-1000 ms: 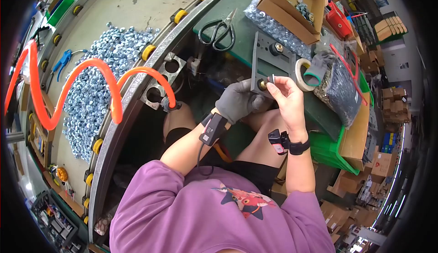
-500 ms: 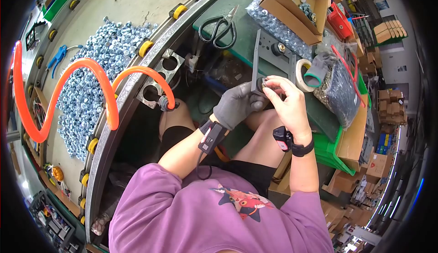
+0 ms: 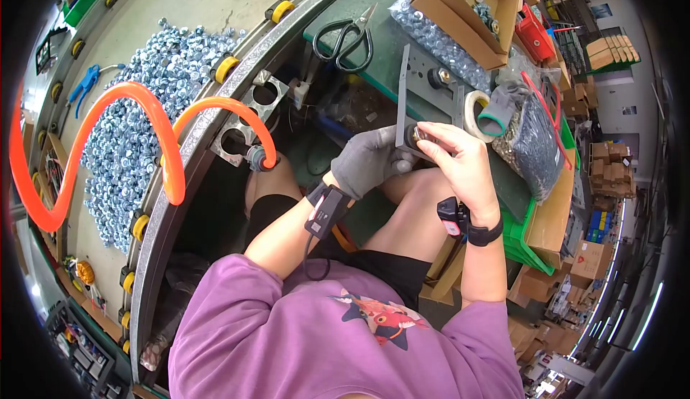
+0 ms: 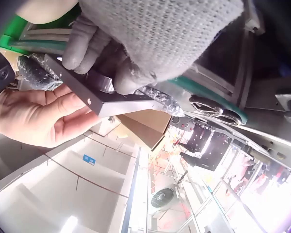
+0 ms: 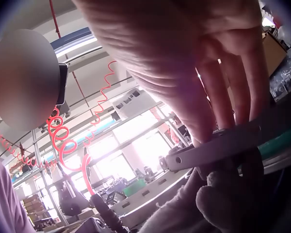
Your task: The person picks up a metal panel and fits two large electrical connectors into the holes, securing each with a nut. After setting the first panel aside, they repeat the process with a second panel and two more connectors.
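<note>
A dark metal bracket [image 3: 402, 101] with a flat flange stands tilted at the edge of the green table. My left hand [image 3: 368, 165], in a grey knit glove, curls its thumb and fingers round a dark round part [image 4: 103, 81] against one face of the flange. On the flange's other face, the bare right hand [image 3: 463, 165] pinches a small brass-coloured nut [image 3: 419, 134] at a black round mount [image 3: 410, 136]. The fingers hide most of this nut. A second black mount [image 3: 438, 78] with a bolt sits further up the bracket.
Black scissors [image 3: 345, 45] lie behind the left hand. A tape roll [image 3: 472, 114], a grey glove [image 3: 497, 113] and filled plastic bags [image 3: 535, 136] lie right of the bracket. An open cardboard box [image 3: 449, 21] stands behind. An orange coiled hose [image 3: 129, 88] crosses a pile of bolts [image 3: 144, 111] at left.
The right fingers and thumb have closed in on the mount at the flange, covering the brass-coloured piece that showed plainly before. The left hand keeps its hold, and the bracket has hardly moved.
</note>
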The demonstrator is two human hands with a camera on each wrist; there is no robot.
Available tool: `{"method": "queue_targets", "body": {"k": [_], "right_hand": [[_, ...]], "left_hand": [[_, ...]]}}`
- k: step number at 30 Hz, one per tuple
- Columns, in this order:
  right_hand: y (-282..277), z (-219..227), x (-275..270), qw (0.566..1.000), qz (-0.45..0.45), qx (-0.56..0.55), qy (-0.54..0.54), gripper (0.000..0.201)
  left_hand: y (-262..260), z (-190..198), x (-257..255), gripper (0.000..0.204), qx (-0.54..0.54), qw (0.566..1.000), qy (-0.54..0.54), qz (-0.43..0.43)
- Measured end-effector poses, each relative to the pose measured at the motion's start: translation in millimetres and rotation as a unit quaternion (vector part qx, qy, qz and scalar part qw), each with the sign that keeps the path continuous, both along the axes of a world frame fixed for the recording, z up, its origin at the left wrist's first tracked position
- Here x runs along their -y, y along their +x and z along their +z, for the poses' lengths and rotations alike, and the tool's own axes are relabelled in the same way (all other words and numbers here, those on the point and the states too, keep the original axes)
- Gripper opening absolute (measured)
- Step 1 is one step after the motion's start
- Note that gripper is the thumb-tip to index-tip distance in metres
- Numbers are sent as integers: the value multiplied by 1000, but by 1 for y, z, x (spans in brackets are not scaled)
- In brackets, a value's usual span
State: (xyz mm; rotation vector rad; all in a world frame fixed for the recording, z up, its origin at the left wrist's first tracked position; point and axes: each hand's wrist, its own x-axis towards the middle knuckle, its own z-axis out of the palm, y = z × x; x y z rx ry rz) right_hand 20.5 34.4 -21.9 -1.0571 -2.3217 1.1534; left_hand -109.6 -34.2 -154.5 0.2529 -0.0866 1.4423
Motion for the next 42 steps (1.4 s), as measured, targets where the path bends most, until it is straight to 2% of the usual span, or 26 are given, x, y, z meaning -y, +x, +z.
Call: {"method": "queue_targets", "body": {"k": [3, 5, 12, 15, 21, 23, 26, 31, 34, 37, 40, 42], "right_hand": [[-2, 1, -6, 1000, 15, -16, -2, 27], [-4, 5, -8, 992, 66, 25, 100, 26], [-6, 17, -9, 995, 61, 54, 64, 25], [-6, 18, -12, 992, 78, 59, 80, 26], [-15, 26, -8, 977, 56, 169, 115, 18], [-18, 24, -10, 971, 42, 195, 129, 25], [-22, 24, -11, 959, 16, 258, 116, 34], [-21, 3, -10, 956, 10, 242, 163, 42], [-18, -6, -16, 962, -20, 250, 106, 43], [-14, -14, -17, 963, -29, 250, 92, 40], [-10, -19, -12, 957, -51, 243, 151, 32], [-9, -20, -8, 984, -60, 138, 100, 22]], "left_hand": [[2, 1, -1, 41, -3, 999, -38, 3], [3, -1, -2, 41, 12, 1000, -19, 5], [5, 3, -1, 37, 25, 1000, -17, -2], [7, 11, 1, 34, -11, 998, -63, 19], [12, 10, 4, 33, -47, 994, -98, 29], [13, 7, 6, 38, -85, 991, -99, 31], [11, 12, 7, 38, -73, 992, -97, 34], [6, 22, 8, 36, -72, 989, -131, 7], [10, 20, 11, 35, -101, 986, -130, 4], [18, 8, 10, 34, -120, 984, -135, 16], [21, 7, 9, 34, -133, 980, -147, 18], [20, 13, 10, 35, -140, 978, -156, 16]]}}
